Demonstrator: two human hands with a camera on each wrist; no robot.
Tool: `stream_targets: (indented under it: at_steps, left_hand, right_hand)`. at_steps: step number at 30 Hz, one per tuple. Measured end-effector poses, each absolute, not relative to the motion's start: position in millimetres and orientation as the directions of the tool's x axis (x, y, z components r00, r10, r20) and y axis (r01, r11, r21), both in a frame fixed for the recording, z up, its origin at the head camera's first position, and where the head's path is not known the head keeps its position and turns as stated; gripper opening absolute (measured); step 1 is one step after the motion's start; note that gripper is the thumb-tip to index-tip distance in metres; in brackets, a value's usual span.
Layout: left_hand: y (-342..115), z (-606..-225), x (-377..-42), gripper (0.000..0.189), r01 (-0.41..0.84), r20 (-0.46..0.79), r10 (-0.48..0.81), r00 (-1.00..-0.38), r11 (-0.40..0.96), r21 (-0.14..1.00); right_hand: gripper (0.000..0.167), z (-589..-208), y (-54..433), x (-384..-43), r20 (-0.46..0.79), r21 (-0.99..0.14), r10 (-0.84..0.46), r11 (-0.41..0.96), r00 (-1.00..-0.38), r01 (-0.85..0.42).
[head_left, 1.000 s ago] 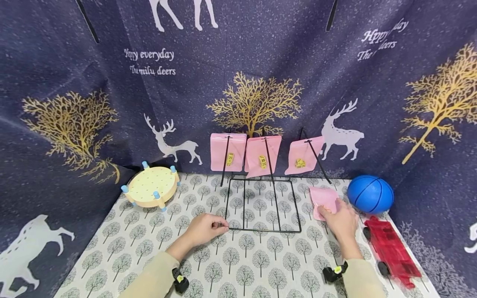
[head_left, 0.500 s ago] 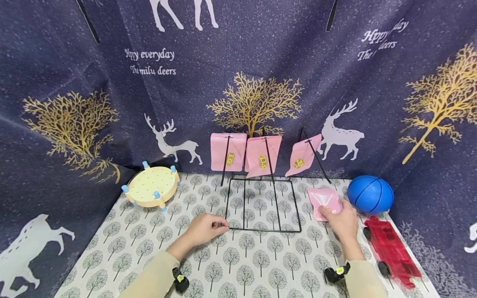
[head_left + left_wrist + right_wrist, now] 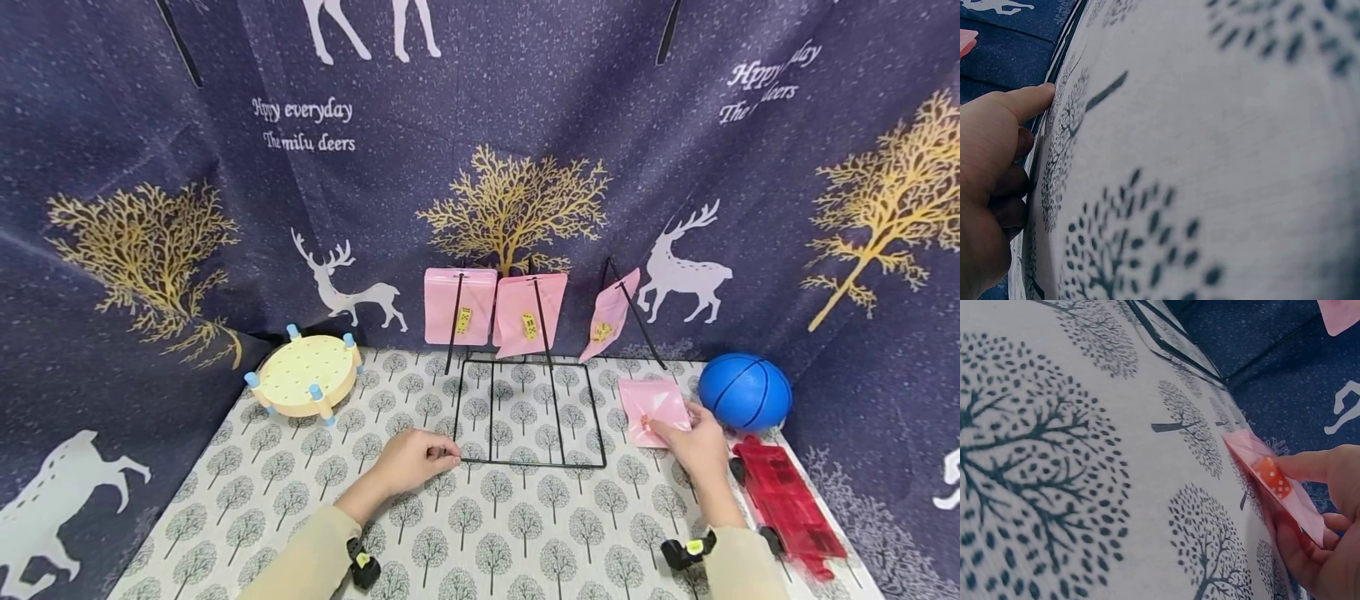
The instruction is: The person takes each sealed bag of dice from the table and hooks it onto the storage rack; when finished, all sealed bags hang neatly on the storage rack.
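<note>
My right hand (image 3: 701, 446) pinches a small pink bag (image 3: 651, 398) by its right side, thumb on top and fingers underneath. Orange dice with white dots (image 3: 1272, 477) show through the bag beside the thumb in the right wrist view. At the front left corner of a black wire display rack (image 3: 532, 464), my left hand (image 3: 415, 460) holds the wire with its fingertips, the other fingers curled under. From the rack's hooks hang pink bags with yellow dice: a left bag (image 3: 442, 308), a middle bag (image 3: 540, 304) and a right bag (image 3: 613, 308) turned partly sideways.
A blue ball (image 3: 745, 392) sits at the back right, with a red toy car (image 3: 791, 504) in front of it. A round cream stand with blue-tipped legs (image 3: 303, 375) is at the back left. Behind the tree-print tablecloth (image 3: 495, 542) hangs a dark blue deer curtain (image 3: 375, 208).
The right hand has shifted slightly right on the bag, which now lies flatter with its dice showing. The right hanging bag has turned further sideways. The left hand stays put.
</note>
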State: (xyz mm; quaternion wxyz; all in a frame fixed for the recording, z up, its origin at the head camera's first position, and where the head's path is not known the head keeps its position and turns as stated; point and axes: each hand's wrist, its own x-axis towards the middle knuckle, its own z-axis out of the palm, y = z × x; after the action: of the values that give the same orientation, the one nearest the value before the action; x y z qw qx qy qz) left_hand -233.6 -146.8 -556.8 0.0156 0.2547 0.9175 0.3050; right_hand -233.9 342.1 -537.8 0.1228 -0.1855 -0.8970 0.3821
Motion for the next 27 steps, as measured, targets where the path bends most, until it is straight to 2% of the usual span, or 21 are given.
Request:
stream_targets:
  at_steps: [12,20,27]
  left_hand:
    - [-147.0,-557.2,-234.5,0.009,0.462,0.132,0.481,-0.867,0.675,0.575]
    - [-145.7,-557.8,-234.4,0.009,0.456,0.128,0.476,-0.87,0.678,0.576]
    - [-145.3,-557.0,-233.4,0.009,0.454,0.129,0.474,-0.871,0.677,0.578]
  right_hand:
    - [0.076,-536.0,341.1,-230.6,0.001,-0.783,0.453,0.554,-0.892,0.281]
    - [0.081,-533.4,340.0,-227.5,-0.075,-0.837,0.433,0.463,-0.898,0.293]
    - [0.077,-532.6,340.4,-225.8,-0.108,-0.873,0.401,0.399,-0.91,0.279]
